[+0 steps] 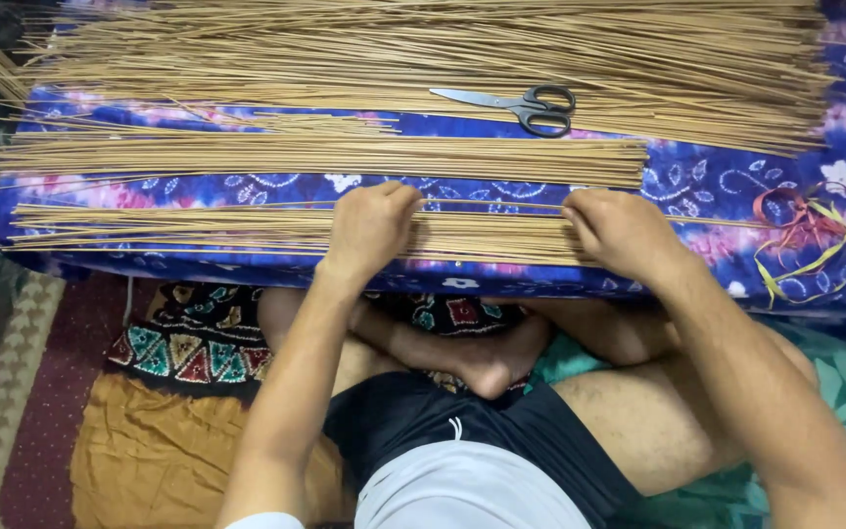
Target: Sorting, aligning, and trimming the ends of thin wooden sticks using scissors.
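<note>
Left hand (369, 227): knuckles up, fingers curled and pressed together on the near sticks (198, 227), fingertips pinching a thin stick at the bundle's top edge; right hand (619, 230): likewise curled, fingers close together, gripping the right end of the same bundle.
Near sticks: thin, tan, laid lengthwise along the front edge of the cloth (697, 176), under both hands.
Middle sticks (325, 155): a second flat row, just behind the hands, apart from them.
Far sticks (423, 49): large heap along the back.
Scissors (521, 104): black-handled, closed, lying on the far heap's front edge.
Ribbons (810, 235): red and yellow tangle, right of the right hand, on the cloth.
Cloth: blue-purple, floral, covering a low surface.
</note>
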